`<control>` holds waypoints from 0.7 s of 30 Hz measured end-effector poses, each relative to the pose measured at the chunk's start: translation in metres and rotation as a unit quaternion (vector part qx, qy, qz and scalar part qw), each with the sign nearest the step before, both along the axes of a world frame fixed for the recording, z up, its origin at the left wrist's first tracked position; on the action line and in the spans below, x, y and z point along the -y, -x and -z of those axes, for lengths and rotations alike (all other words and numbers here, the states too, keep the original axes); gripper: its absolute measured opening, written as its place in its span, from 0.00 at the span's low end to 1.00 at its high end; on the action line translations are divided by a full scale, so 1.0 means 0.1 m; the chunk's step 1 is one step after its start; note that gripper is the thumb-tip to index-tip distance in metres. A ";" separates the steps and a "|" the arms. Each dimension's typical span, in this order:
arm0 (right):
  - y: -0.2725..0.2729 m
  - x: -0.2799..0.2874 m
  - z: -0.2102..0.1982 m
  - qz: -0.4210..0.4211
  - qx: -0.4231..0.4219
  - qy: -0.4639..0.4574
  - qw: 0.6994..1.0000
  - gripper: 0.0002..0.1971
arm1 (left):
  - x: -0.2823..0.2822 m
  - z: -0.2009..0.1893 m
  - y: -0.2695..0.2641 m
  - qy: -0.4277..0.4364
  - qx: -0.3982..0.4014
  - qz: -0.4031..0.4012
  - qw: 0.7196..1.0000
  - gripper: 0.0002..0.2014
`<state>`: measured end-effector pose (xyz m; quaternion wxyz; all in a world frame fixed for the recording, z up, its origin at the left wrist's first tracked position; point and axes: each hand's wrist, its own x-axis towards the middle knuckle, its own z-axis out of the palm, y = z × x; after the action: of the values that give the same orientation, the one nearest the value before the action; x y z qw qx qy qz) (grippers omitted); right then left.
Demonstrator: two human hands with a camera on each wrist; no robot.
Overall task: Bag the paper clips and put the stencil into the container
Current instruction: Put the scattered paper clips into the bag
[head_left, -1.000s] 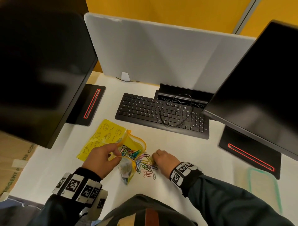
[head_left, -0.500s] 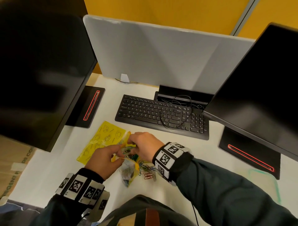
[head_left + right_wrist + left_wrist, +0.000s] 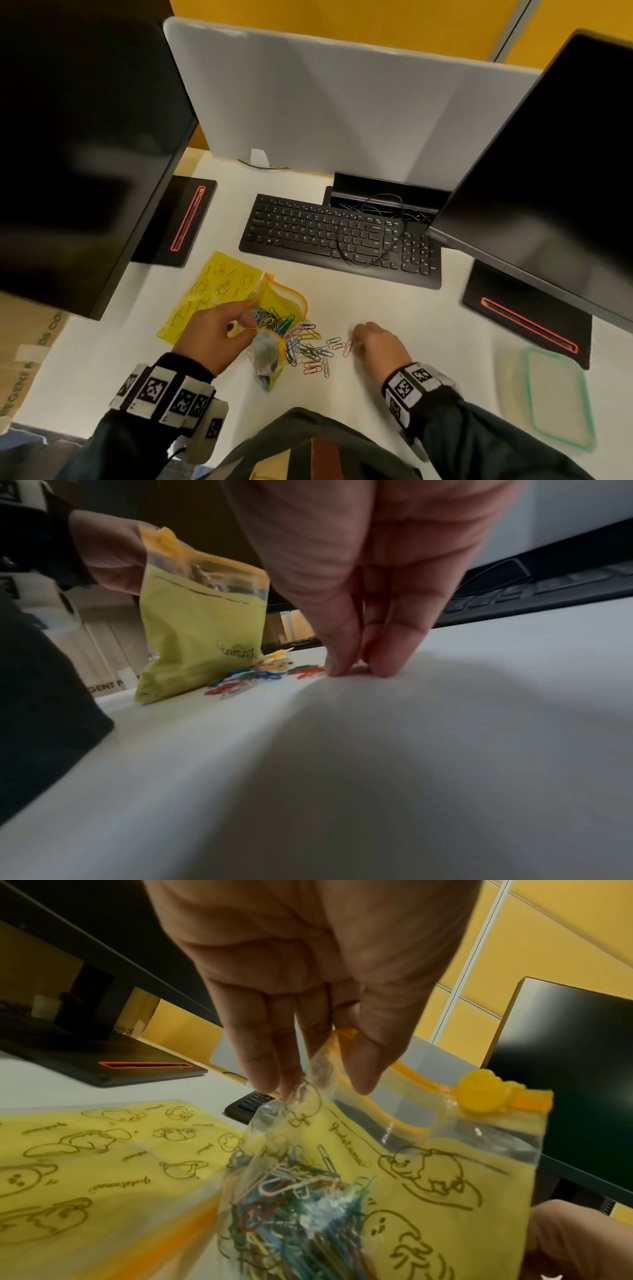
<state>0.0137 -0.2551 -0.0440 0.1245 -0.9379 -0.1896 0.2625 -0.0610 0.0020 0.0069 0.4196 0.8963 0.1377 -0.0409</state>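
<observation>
A yellow zip bag [image 3: 287,301] [image 3: 411,1164] [image 3: 202,631] stands open on the white desk, holding several coloured paper clips. My left hand [image 3: 239,318] [image 3: 315,1091] pinches its near rim. More loose paper clips [image 3: 310,353] [image 3: 253,677] lie scattered just right of the bag. My right hand [image 3: 354,337] [image 3: 359,669] has thumb and fingertips together on the desk at the right end of that scatter, beside a pink clip; whether a clip is between them does not show. The yellow stencil [image 3: 209,291] [image 3: 103,1150] lies flat behind the bag.
A clear container with a green rim [image 3: 528,383] sits at the desk's right front. A black keyboard [image 3: 325,236] with a cable lies behind the clips. Two dark monitors [image 3: 68,154] [image 3: 548,171] overhang the desk on black bases [image 3: 178,222] [image 3: 524,318].
My right hand left the bag's mouth and dropped back right to the loose clips on the desk. The left hand kept its pinch on the bag.
</observation>
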 end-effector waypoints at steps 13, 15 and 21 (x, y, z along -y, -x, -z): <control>-0.14 -0.72 0.03 -0.195 0.016 -0.056 0.979 0.23 | -0.22 0.00 0.16 0.015 -0.001 -0.071 0.997 0.15; -0.13 -0.77 0.12 -0.263 0.006 -0.036 0.964 0.29 | -0.24 0.01 0.18 0.016 -0.006 -0.081 0.997 0.14; -0.12 -0.63 0.23 -0.404 0.034 -0.010 0.914 0.24 | -0.22 0.00 0.19 0.022 -0.009 -0.086 0.996 0.12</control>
<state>0.0255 -0.1924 -0.0675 0.0101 -0.7884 -0.5592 0.2561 -0.0803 0.0242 0.0068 0.4402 0.8711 0.2172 -0.0156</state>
